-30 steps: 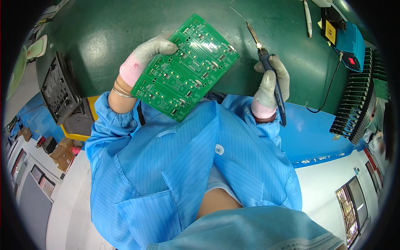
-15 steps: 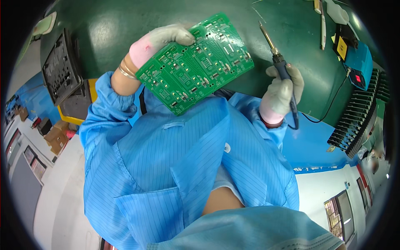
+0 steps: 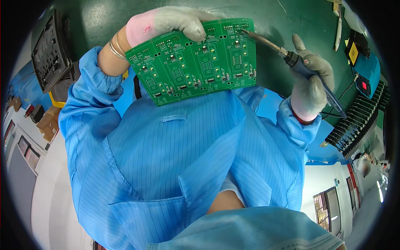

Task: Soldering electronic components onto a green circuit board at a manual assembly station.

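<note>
Green circuit board (image 3: 196, 62) and soldering iron (image 3: 291, 60), both held up above the green bench.

The board is a wide panel of repeated small circuits, component side up, tilted slightly down to the left. The iron's blue grip angles up-left; its metal tip touches the board's top right corner.

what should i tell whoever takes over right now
Left hand: holds the green board by its top edge, above the lap.
Right hand: grips the soldering iron, tip at the board's top right corner.
Done: cannot tell which joints are soldered.
Left: check the joint at that corner, then the rest of the board.
</note>
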Demonstrator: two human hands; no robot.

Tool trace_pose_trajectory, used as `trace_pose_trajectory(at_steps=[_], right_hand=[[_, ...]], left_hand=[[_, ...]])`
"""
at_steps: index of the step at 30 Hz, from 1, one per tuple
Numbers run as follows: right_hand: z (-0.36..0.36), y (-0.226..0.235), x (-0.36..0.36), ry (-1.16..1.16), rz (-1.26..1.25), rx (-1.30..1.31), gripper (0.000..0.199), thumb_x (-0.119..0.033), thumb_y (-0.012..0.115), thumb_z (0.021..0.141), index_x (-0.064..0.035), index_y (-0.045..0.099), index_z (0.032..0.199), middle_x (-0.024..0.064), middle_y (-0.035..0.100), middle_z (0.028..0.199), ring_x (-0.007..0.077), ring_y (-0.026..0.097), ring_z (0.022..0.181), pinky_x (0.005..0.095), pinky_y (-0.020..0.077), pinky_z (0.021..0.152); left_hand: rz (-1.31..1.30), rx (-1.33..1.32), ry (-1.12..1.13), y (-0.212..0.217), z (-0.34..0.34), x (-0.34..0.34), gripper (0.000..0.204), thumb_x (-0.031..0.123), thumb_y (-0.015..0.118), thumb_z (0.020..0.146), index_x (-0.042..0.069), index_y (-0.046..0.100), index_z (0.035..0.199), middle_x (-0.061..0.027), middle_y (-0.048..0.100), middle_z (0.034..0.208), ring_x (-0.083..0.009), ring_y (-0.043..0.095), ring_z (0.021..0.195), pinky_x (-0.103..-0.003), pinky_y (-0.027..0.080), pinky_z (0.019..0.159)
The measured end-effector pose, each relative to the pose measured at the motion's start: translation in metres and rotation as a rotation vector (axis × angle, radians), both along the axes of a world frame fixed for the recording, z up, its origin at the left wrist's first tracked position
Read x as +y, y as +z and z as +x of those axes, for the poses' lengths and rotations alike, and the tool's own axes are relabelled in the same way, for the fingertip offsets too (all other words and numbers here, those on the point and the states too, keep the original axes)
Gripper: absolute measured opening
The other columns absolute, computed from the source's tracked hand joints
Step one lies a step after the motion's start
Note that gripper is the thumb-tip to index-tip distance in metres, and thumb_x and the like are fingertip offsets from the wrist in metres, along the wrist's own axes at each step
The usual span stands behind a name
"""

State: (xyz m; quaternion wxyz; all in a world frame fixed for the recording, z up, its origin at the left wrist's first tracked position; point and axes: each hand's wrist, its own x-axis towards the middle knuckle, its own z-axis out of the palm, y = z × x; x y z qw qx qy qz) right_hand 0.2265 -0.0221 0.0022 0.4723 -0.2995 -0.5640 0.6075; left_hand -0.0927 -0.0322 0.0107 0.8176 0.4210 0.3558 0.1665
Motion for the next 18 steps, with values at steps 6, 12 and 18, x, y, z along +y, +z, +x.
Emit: trace_pose_trajectory(at_steps=[6, 12, 18], right_hand=[[0.001, 0.006, 0.017, 0.135, 0.176, -0.093, 0.033, -0.028, 0.062, 0.090, 0.0033, 0.061, 0.100, 0.0161, 0.064, 0.078, 0.0254, 0.065, 0.074, 0.0666, 0.0247, 0.108], [0.004, 0.004, 0.021, 0.138, 0.173, -0.119, 0.039, -0.027, 0.064, 0.086, 0.0100, 0.062, 0.099, 0.0182, 0.065, 0.089, 0.0251, 0.065, 0.087, 0.0597, 0.0290, 0.110], [0.004, 0.004, 0.030, 0.211, 0.217, -0.127, 0.041, -0.030, 0.064, 0.086, 0.0086, 0.063, 0.099, 0.0162, 0.065, 0.087, 0.0245, 0.066, 0.085, 0.0564, 0.0292, 0.111]], left_hand=[[-0.007, 0.030, -0.084, -0.003, -0.002, 0.002, 0.081, 0.031, 0.058, 0.069, -0.010, 0.042, 0.137, -0.0224, 0.062, 0.117, -0.0221, 0.063, 0.098, -0.030, 0.052, 0.082], [0.011, 0.049, 0.001, -0.008, -0.003, -0.005, 0.073, 0.025, 0.055, 0.072, -0.011, 0.044, 0.135, -0.0209, 0.060, 0.122, -0.0190, 0.062, 0.098, -0.026, 0.051, 0.084], [0.123, 0.035, 0.041, -0.010, -0.001, -0.008, 0.066, 0.020, 0.052, 0.074, -0.012, 0.047, 0.131, -0.0180, 0.062, 0.120, -0.0177, 0.062, 0.096, -0.025, 0.051, 0.082]])
